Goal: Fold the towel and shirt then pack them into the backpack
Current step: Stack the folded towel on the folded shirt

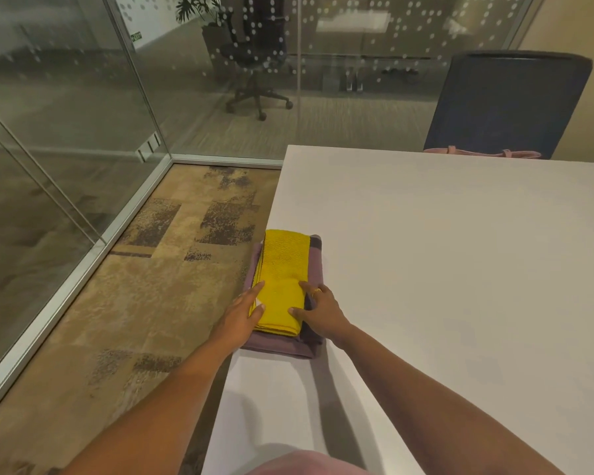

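Observation:
A folded yellow towel (282, 269) lies on top of a folded purple shirt (314, 269), stacked at the left edge of the white table (443, 255). My left hand (240, 317) rests against the towel's near left side, fingers straight along its edge and thumb on top. My right hand (319, 311) is at the towel's near right corner, with index finger and thumb on the towel and the other fingers curled against its right edge. A pink strapped bag (480, 153), perhaps the backpack, peeks over the table's far edge.
A dark blue office chair (508, 104) stands behind the far edge of the table. Glass walls (83, 97) enclose the patterned carpet (172, 269) to the left. The stack's left side slightly overhangs the table edge.

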`<state>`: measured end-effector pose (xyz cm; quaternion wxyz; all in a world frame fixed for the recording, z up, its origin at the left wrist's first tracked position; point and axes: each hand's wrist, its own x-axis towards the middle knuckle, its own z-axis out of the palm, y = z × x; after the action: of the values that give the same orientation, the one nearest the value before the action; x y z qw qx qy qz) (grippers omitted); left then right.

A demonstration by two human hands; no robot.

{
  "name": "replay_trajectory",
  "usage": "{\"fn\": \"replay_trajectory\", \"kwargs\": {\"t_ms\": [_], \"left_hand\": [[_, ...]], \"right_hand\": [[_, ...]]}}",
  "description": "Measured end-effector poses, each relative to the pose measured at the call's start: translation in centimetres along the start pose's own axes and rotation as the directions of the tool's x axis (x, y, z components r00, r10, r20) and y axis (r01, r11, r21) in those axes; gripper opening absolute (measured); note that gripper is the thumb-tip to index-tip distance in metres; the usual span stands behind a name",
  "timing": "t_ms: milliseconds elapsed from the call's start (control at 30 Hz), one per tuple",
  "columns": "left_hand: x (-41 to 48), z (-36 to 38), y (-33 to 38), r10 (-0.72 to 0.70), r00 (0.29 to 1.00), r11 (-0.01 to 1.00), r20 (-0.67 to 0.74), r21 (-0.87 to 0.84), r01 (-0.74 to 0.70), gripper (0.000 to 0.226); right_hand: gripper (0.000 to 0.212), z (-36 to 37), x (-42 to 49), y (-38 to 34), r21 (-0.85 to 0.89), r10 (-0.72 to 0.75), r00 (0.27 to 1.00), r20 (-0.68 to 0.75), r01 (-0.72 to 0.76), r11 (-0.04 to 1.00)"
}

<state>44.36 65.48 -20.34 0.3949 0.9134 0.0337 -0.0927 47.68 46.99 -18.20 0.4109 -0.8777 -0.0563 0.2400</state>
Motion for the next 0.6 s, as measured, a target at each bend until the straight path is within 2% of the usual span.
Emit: {"fn": "replay_trajectory", "kwargs": {"t_ms": [400, 600], "left_hand": [[-0.3, 0.0, 0.9, -0.033, 0.998, 0.999, 0.043, -0.025, 0.034, 0.053], [-0.2, 0.1, 3.0, -0.095, 0.984, 0.994, -0.147, 0.044, 0.103, 0.047]], "right_hand": [[0.068, 0.3, -0.8, 0.1, 0.010, 0.007, 0.999, -0.033, -0.007, 1.000], [0.063, 0.4, -1.7, 0.1, -0.009, 0.011, 0.999, -0.046, -0.012, 1.000]]}}
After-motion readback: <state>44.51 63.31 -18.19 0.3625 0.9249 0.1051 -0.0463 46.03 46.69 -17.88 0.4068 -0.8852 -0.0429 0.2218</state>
